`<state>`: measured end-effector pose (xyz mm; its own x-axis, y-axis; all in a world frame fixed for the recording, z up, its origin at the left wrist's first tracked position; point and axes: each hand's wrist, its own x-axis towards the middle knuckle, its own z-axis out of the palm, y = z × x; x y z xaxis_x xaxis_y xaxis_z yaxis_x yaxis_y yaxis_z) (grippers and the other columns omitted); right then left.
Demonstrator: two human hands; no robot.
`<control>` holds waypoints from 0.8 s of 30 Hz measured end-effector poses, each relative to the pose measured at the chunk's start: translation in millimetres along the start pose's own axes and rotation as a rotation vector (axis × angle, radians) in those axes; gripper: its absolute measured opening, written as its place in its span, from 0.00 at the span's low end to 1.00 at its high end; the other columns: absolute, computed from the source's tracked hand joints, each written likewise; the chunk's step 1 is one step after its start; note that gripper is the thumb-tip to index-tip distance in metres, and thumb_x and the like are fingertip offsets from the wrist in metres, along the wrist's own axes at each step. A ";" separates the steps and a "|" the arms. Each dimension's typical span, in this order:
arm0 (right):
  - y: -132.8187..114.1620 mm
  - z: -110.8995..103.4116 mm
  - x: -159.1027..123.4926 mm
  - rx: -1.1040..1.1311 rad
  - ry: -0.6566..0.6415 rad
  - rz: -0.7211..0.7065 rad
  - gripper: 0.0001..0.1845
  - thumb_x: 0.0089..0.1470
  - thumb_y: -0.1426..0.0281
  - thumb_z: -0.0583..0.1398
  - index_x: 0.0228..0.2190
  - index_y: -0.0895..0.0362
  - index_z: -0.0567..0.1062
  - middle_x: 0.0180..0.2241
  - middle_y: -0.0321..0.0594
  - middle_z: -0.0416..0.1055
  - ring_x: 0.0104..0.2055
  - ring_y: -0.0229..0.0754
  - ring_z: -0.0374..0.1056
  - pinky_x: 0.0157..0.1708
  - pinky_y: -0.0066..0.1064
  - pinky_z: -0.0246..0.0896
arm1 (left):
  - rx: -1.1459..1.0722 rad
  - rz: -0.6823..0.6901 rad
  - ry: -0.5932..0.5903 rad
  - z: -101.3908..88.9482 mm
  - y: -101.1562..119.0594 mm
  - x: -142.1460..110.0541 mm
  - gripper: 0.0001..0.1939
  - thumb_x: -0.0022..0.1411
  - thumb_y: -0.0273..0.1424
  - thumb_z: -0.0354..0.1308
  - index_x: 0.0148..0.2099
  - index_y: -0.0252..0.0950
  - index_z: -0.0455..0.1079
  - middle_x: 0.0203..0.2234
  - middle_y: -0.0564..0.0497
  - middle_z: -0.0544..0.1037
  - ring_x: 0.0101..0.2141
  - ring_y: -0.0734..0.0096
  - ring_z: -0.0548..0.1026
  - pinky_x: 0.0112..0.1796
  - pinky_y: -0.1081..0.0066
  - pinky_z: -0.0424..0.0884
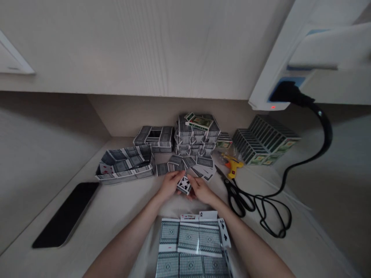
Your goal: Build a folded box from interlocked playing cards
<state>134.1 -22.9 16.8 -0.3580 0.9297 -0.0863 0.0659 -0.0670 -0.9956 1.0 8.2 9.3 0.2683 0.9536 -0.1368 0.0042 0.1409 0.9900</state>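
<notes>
Between my two hands is a playing card (184, 184) with black clubs, face up; whether it is one card or a small stack I cannot tell. My left hand (170, 184) grips its left side, and my right hand (199, 188) holds its right side, thumbs near the top edge. Just beyond the hands lie several loose cards (205, 162), some face down, some showing white. Nearest to me, below the hands, is a panel of joined playing cards (189, 237) with patterned backs up and a few card faces along its edges.
Card-built boxes (197, 137) stand at the back, and an open card tray (127, 175) at left. A black phone (68, 214) lies left. To the right are black scissors (236, 197), a yellow glue gun (232, 166), its black cord (285, 181) and stacked card packs (266, 139).
</notes>
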 end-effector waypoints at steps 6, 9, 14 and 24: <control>7.6 -2.5 2.2 -0.020 0.050 0.019 0.31 0.50 0.46 0.45 0.15 0.58 0.68 0.07 0.33 0.59 0.10 0.32 0.51 0.11 0.25 0.42 | 0.133 0.047 0.028 1.7 2.1 -1.1 0.23 0.50 0.49 0.52 0.21 0.32 0.64 0.09 0.57 0.62 0.11 0.80 0.58 0.13 0.78 0.50; 9.5 -4.0 2.9 -0.028 0.058 0.037 0.31 0.50 0.47 0.45 0.14 0.57 0.66 0.07 0.33 0.59 0.09 0.33 0.52 0.10 0.25 0.43 | 0.257 0.134 0.090 4.8 0.5 0.0 0.22 0.51 0.47 0.51 0.19 0.32 0.64 0.10 0.57 0.62 0.14 0.80 0.58 0.15 0.78 0.51; 12.7 -3.9 2.3 -0.018 0.025 0.063 0.31 0.51 0.47 0.43 0.12 0.56 0.63 0.07 0.34 0.59 0.09 0.33 0.54 0.10 0.25 0.46 | 0.416 0.241 0.187 7.7 -2.9 1.1 0.22 0.51 0.45 0.51 0.16 0.33 0.62 0.11 0.55 0.62 0.17 0.78 0.58 0.18 0.78 0.51; 14.0 -1.3 0.2 0.014 -0.030 0.053 0.29 0.51 0.47 0.45 0.17 0.57 0.67 0.08 0.34 0.62 0.10 0.35 0.56 0.12 0.26 0.51 | 0.296 0.121 0.145 5.9 0.5 -0.4 0.24 0.51 0.48 0.49 0.17 0.33 0.62 0.09 0.56 0.61 0.15 0.78 0.58 0.16 0.77 0.51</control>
<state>136.2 -23.2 2.9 -0.3824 0.9134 -0.1399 0.0724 -0.1213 -0.9900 6.6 6.3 10.0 0.1442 0.9895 -0.0002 0.2654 -0.0385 0.9634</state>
